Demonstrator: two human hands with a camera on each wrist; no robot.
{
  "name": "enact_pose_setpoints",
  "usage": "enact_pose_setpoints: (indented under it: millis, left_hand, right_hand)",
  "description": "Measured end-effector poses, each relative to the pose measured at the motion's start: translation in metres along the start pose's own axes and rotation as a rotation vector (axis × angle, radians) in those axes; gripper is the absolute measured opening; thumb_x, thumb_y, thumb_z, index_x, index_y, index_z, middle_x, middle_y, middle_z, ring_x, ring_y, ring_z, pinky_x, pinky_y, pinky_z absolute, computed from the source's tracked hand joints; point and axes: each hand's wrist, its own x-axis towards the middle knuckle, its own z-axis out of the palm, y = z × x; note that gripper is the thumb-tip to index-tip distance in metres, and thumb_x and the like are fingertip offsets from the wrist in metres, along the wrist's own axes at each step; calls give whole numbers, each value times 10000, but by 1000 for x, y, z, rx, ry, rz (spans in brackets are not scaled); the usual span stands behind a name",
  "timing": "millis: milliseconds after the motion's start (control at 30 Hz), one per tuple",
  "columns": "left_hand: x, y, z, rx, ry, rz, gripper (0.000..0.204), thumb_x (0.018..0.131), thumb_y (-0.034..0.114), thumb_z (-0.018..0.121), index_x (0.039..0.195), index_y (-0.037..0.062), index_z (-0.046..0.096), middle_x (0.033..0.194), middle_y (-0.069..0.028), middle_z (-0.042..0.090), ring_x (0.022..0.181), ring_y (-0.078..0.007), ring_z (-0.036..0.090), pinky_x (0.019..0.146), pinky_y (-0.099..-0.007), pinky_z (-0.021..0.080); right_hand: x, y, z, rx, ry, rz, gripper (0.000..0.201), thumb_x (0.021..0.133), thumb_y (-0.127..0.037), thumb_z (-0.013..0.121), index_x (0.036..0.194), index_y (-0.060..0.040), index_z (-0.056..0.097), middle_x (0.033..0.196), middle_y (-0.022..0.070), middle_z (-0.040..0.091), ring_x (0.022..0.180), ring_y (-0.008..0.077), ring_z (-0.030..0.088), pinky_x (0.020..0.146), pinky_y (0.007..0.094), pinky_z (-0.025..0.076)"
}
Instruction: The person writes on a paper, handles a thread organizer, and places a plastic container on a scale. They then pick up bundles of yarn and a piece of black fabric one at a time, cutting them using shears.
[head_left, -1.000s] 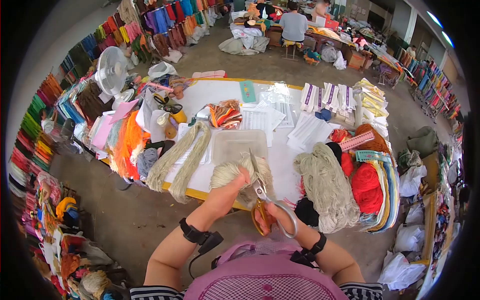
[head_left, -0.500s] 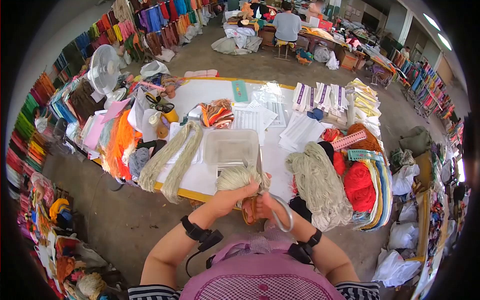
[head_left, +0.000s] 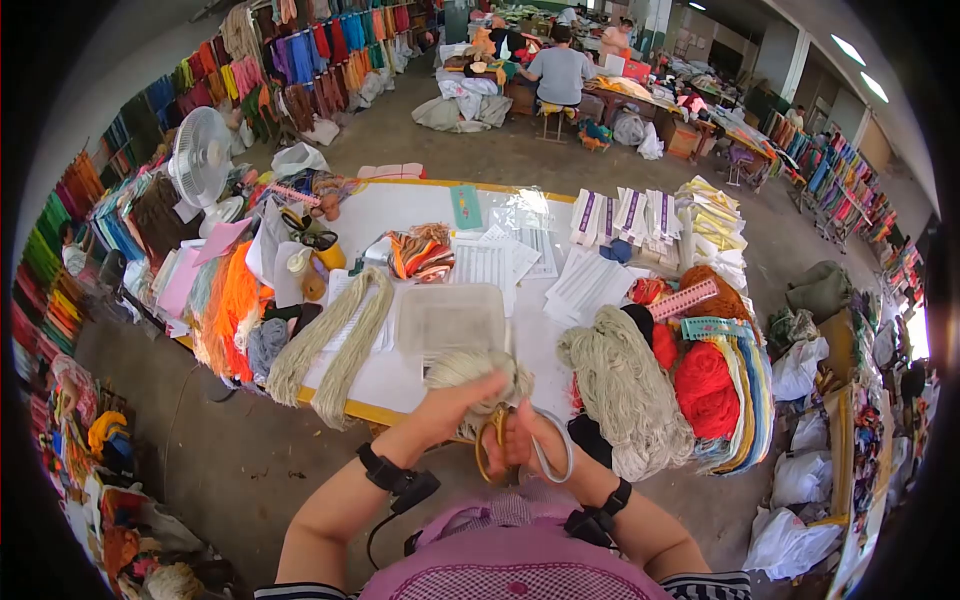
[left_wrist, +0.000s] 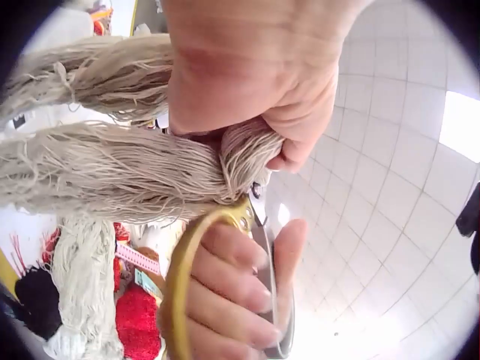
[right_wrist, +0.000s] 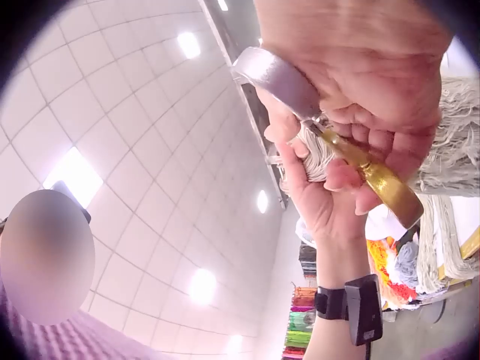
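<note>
Over the table's front edge, my left hand (head_left: pixel 455 405) grips a skein of pale cream yarn (head_left: pixel 465 367). The left wrist view shows the bundle pinched at a bend, its two thick lengths (left_wrist: pixel 112 169) running off to the left. My right hand (head_left: pixel 515 435) holds scissors with one gold handle (left_wrist: pixel 180 277) and one silver handle (head_left: pixel 570 455), fingers through the gold loop and thumb at the silver one. The scissors' pivot (left_wrist: pixel 246 217) sits right at the yarn below my left fingers. Yarn and hands mostly hide the blades.
A clear plastic box (head_left: pixel 450 315) stands just beyond the skein. Another cream skein (head_left: pixel 345 340) lies left, a greyish one (head_left: pixel 625 400) right beside red yarn (head_left: pixel 712 390). Papers (head_left: pixel 590 285) spread at the back; a white fan (head_left: pixel 200 160) stands at left.
One second ago the scissor blades pointed up in plain view beside the skein; now they are down among the yarn. Both hands have come closer together, the right moving left.
</note>
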Motion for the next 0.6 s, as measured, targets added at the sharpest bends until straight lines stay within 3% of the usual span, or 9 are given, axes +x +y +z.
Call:
enact_pose_setpoints:
  millis: [100, 167, 200, 267, 333, 400, 467, 533, 600]
  left_hand:
    - [15, -11, -13, -17, -52, -28, 152, 944, 235, 615, 880, 98, 608, 934, 19, 616, 862, -97, 555, 785, -270, 448]
    - [23, -14, -22, -6, -81, -17, 158, 952, 246, 603, 890, 100, 609, 962, 14, 621, 877, -97, 557, 791, -271, 451]
    - [30, -14, -27, 35, -59, -5, 186, 966, 265, 574, 891, 97, 601, 996, -4, 633, 891, -101, 561, 798, -274, 457]
    - [39, -4, -34, 63, -23, -13, 216, 981, 284, 545, 892, 94, 594, 1030, -21, 644, 905, -106, 564, 804, -277, 463]
    - [48, 9, -44, -296, 65, 120, 259, 994, 314, 499, 898, 90, 586, 1066, -84, 653, 992, -135, 582, 837, -294, 482]
    - [37, 31, -25, -401, 25, 123, 256, 995, 303, 492, 931, 77, 594, 1059, -116, 659, 1004, -165, 601, 854, -311, 491]
    - [31, 32, -9, -507, -23, 129, 259, 996, 293, 484, 965, 64, 601, 1052, -148, 665, 1017, -194, 621, 871, -328, 500]
    - [18, 13, 3, -432, -394, -210, 309, 983, 338, 495, 935, 53, 603, 1000, -168, 668, 1048, -232, 630, 870, -372, 517]
    - [6, 1, 26, -190, -696, -566, 330, 942, 344, 582, 1041, 32, 619, 956, -126, 680, 988, -207, 645, 889, -350, 507]
  right_hand:
    - [6, 1, -3, 55, 30, -82, 670, 895, -712, 397, 875, -64, 567, 691, 33, 563, 566, 131, 574, 504, 236, 451]
    - [2, -3, -6, 36, 204, -59, 642, 905, -690, 407, 847, -69, 558, 674, 35, 553, 558, 137, 556, 523, 272, 458]
    - [0, -5, -14, 41, 207, -49, 642, 905, -690, 407, 847, -69, 558, 674, 35, 553, 558, 137, 556, 523, 272, 458]
    - [-2, -11, -37, 163, 61, -10, 599, 931, -646, 407, 846, -69, 544, 665, 47, 543, 562, 160, 551, 555, 308, 471]
    - [1, -15, -44, 2, -1, -178, 687, 904, -717, 332, 859, -53, 501, 712, 86, 554, 659, 201, 580, 621, 307, 465]
    - [5, -25, -41, 2, 6, -185, 706, 890, -735, 334, 919, -53, 513, 746, 87, 562, 694, 246, 604, 691, 354, 488]
    - [16, -31, -34, 208, -36, -78, 690, 924, -688, 323, 1035, -43, 542, 981, 181, 657, 887, 294, 658, 786, 398, 512]
    - [31, -40, -22, 254, -67, -44, 696, 931, -666, 336, 1106, -19, 528, 1021, 189, 650, 949, 307, 642, 837, 412, 499]
    - [43, -49, -13, 351, -132, 25, 729, 946, -622, 362, 1247, 28, 500, 1102, 204, 635, 1071, 333, 610, 937, 440, 474]
